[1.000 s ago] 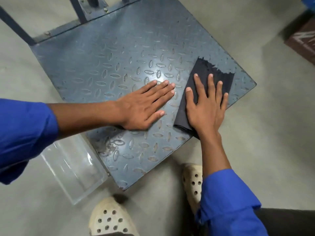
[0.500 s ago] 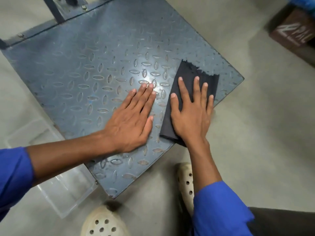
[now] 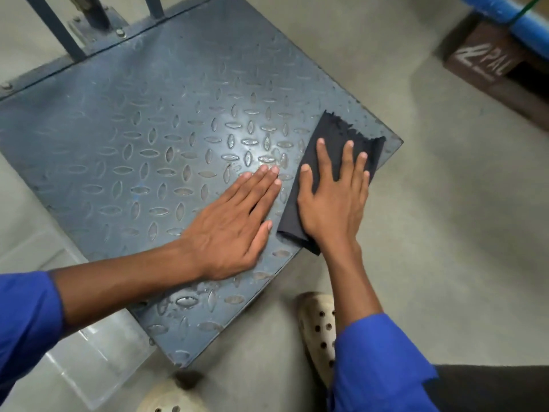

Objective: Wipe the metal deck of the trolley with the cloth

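The trolley's blue-grey metal deck [image 3: 142, 138] has a raised diamond tread and fills the middle of the head view. A dark folded cloth [image 3: 329, 138] lies by the deck's right corner, its near end hanging just past the edge. My right hand [image 3: 332, 200] presses flat on the cloth with fingers spread. My left hand [image 3: 231, 227] rests flat on the bare deck just left of the cloth, fingers together, holding nothing.
The trolley's handle posts [image 3: 98, 16] rise at the far edge. A clear plastic box [image 3: 98, 358] sits on the floor by the deck's near-left side. My cream clog [image 3: 319, 331] stands beside the near edge. A brown block [image 3: 487, 63] sits far right.
My right hand and the cloth have slid a little closer to the deck's right corner. My left hand has turned to point more away from me. The view has shifted.
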The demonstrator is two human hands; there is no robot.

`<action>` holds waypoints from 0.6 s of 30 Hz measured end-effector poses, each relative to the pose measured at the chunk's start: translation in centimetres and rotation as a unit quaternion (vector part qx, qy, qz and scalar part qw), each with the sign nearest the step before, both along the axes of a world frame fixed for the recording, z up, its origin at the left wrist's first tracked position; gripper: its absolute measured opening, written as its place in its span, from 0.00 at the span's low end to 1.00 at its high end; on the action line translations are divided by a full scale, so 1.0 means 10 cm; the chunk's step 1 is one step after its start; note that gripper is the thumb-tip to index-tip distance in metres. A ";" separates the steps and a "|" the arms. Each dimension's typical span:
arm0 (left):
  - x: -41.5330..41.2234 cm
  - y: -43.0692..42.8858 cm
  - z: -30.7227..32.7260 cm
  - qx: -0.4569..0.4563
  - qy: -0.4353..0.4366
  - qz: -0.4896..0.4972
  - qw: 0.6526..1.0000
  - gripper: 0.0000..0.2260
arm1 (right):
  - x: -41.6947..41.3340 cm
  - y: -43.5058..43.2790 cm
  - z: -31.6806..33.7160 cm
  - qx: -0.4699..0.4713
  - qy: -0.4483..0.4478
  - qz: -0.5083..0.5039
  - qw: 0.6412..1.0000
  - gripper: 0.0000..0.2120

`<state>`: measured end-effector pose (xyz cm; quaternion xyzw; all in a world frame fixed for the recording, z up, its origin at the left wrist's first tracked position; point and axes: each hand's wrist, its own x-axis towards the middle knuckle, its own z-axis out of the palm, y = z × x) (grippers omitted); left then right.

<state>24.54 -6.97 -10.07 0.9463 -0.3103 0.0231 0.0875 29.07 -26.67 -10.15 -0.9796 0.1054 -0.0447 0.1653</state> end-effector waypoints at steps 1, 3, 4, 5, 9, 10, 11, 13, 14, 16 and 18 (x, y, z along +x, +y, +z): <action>0.00 0.00 0.00 0.001 -0.002 0.000 1.000 0.31 | -0.07 0.03 -0.02 -0.003 -0.004 0.005 1.000 0.29; 0.00 0.01 0.01 0.002 -0.002 0.000 1.000 0.31 | 0.07 -0.05 -0.01 -0.006 0.002 0.008 1.000 0.29; 0.01 0.01 0.01 0.002 -0.001 0.000 1.000 0.31 | 0.21 -0.12 0.00 -0.008 0.012 0.005 1.000 0.29; 0.01 0.02 0.01 0.002 0.000 0.002 1.000 0.31 | 0.38 -0.21 0.02 -0.012 0.020 0.001 1.000 0.29; -0.02 0.03 0.01 -0.002 0.009 0.017 1.000 0.31 | 0.73 -0.34 0.06 -0.012 0.033 -0.031 0.999 0.30; -0.04 0.01 0.00 -0.004 0.011 0.025 1.000 0.31 | 0.67 -0.28 0.06 -0.009 0.030 -0.030 0.999 0.30; -0.05 -0.02 0.00 -0.007 0.014 0.032 0.999 0.32 | 0.54 -0.20 0.06 -0.007 0.026 -0.020 0.999 0.29; -0.03 -0.10 0.01 -0.015 0.018 0.045 0.999 0.32 | 0.21 -0.04 0.04 -0.020 0.012 0.025 0.999 0.29; -0.01 -0.14 0.02 -0.017 0.021 0.050 0.998 0.32 | 0.09 -0.01 0.03 -0.031 0.006 0.051 0.998 0.28; 0.05 -0.20 0.03 -0.018 0.030 0.060 0.998 0.32 | 0.12 -0.06 0.03 -0.043 0.003 0.088 0.995 0.28; 0.10 -0.24 0.04 -0.016 0.039 0.070 0.997 0.33 | 0.47 -0.22 0.04 -0.046 0.014 0.076 0.996 0.28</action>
